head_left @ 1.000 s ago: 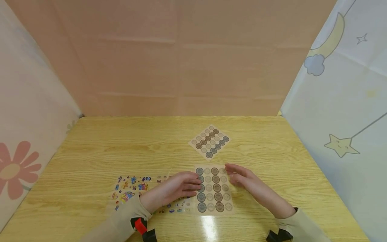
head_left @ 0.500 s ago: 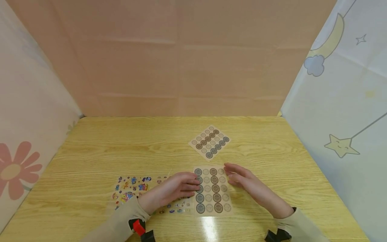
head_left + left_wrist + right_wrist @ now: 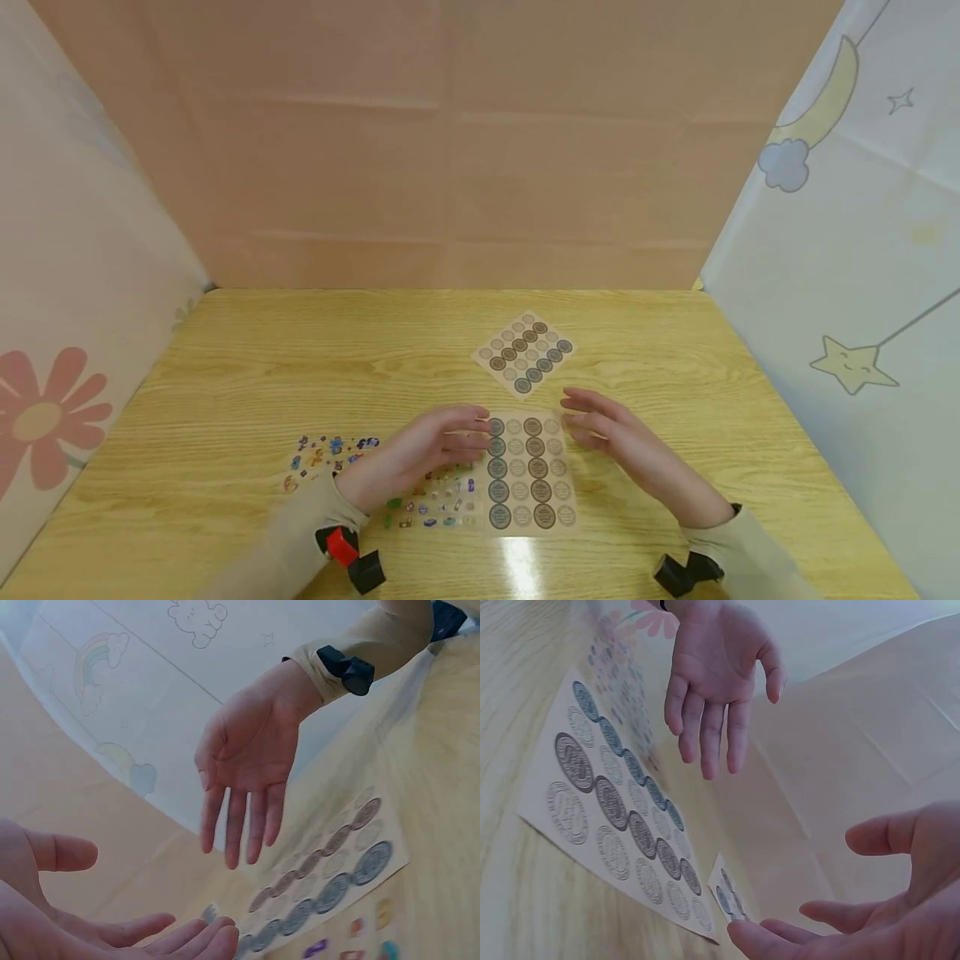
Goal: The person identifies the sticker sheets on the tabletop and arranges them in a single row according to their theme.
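Observation:
A sheet of round stickers (image 3: 522, 492), with columns of grey, brown and pale circles, lies flat near the table's front. Over its left edge hovers my left hand (image 3: 423, 450), palm turned inward, fingers extended and nothing held. Facing it, my right hand (image 3: 626, 442) is raised by the sheet's upper right edge, also without anything in it. Both wrist views show the palms bare, the right hand (image 3: 251, 742) in one and the left hand (image 3: 716, 667) in the other. Under the left forearm, a clear sheet of small colourful stickers (image 3: 450, 504) is partly covered.
Farther back, a second sheet of round stickers (image 3: 522, 354) lies turned at an angle. The wooden table (image 3: 337, 358) ends at a plain peach backdrop (image 3: 450, 167). Printed curtains flank it, one with a flower (image 3: 52, 417), one with a star (image 3: 853, 364).
Both hands have lifted slightly off the sheet of round stickers. The left has shifted a little to the left, leaving more of the sheet's grey column showing. The sheets lie almost where they were.

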The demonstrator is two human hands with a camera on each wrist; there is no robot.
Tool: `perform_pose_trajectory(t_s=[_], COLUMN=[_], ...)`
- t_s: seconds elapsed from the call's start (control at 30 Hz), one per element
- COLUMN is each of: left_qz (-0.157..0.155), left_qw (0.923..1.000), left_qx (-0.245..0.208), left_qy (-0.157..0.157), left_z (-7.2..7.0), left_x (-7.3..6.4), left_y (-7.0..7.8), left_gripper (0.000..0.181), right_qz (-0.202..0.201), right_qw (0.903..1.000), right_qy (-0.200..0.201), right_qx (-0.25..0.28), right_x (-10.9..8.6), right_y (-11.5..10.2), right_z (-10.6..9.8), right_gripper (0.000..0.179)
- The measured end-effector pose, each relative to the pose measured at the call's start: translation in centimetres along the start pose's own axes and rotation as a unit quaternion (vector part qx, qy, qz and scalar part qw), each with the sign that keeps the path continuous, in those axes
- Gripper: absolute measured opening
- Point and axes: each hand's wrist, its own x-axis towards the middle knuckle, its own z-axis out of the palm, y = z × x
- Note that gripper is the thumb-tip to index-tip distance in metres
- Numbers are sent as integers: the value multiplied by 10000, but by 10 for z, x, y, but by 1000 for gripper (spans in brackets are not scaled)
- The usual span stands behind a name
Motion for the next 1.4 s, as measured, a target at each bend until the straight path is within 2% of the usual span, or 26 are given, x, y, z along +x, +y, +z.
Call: perform_pose_trajectory(t_s=[0.2, 0.43, 0.57, 0.73, 0.87, 1.0, 1.2, 1.4], left_qz=[359, 636, 578, 427, 279, 178, 42, -44], left_qw=[9990, 9961, 9956, 9964, 9942, 9906, 9923, 9917], left_qx=[255, 570, 705, 671, 911, 1200, 960, 999], left_qy=[56, 218, 204, 296, 493, 635, 779, 809], left_z=[-8, -22, -29, -37, -42, -44, -46, -47], left_x=[9, 38, 57, 81, 94, 106, 125, 137], left_y=[25, 51, 61, 69, 73, 76, 78, 78], left_gripper=[53, 47, 46, 49, 52, 56, 64, 66], right_qz=[-42, 44, 150, 152, 238, 436, 501, 557], right_qw=[9989, 9909, 9865, 9777, 9599, 9415, 9244, 9215], right_qy=[-154, -420, -477, -595, -735, -665, -562, -542], right_qx=[451, 1277, 1558, 2010, 2696, 3274, 3740, 3806], right_x=[4, 13, 18, 26, 35, 44, 56, 57], right_y=[-4, -7, -9, -10, -9, -8, -10, -16], right_z=[-4, -11, -17, -26, -32, -35, -36, -32], right_gripper=[59, 59, 58, 57, 57, 57, 50, 40])
